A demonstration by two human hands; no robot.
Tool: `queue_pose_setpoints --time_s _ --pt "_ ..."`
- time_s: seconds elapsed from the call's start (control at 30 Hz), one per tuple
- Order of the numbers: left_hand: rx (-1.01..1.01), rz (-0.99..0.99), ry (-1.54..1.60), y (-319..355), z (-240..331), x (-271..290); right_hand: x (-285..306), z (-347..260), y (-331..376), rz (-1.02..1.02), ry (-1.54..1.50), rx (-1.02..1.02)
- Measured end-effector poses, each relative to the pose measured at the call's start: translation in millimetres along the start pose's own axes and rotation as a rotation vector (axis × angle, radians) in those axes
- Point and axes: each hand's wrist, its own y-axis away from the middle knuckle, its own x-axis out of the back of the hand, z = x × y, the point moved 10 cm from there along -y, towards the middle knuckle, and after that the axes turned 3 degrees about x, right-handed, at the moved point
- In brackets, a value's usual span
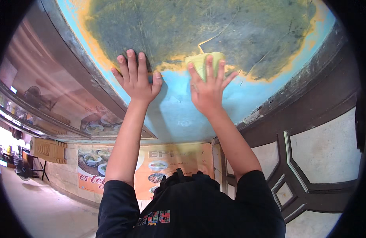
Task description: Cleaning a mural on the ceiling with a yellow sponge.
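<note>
Before me is a worn tabletop (183,105), light blue near me, with a large dark bare patch (151,29) rimmed in orange-yellow farther off. My left hand (139,81) lies flat at the patch's near left border, fingers apart and nothing in it. To its right, my right hand (208,85) presses a pale yellow-green cloth (200,58) onto the surface with spread fingers. The cloth looks folded and straddles the orange rim. Part of it is hidden under my fingers and palm.
A dark frame edge (78,67) borders the surface on the left, beside a glass-fronted cabinet (44,91). On the right is a dark wooden panel (317,107) with pale insets. Stacked tan stools (49,150), a fan (23,168) and an orange food banner (91,180) appear lower left.
</note>
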Motion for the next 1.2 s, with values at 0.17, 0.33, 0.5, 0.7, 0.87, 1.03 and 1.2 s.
queue_pose_setpoints --time_s 0.17,0.33,0.5,0.7,0.87,1.03,1.2 --pt "0.060 0.017 0.017 3 -11 1 -15 -16 6 -0.178 0.100 0.226" --pt "0.046 0.025 0.007 1 -11 3 -10 -18 2 -0.160 0.076 0.194" --pt "0.051 0.027 0.020 2 -12 3 -3 -5 0 -0.070 0.069 0.131" --pt "0.042 0.034 0.018 -1 -10 5 11 13 -11 -0.018 0.086 0.073" --pt "0.041 0.033 0.023 -4 -7 10 13 -5 -9 -0.079 0.108 0.285" --pt "0.037 0.025 0.019 -8 -3 12 19 -5 -8 -0.085 0.104 0.208" --pt "0.044 0.015 0.017 -8 -3 14 18 -9 -12 -0.116 0.018 0.109"
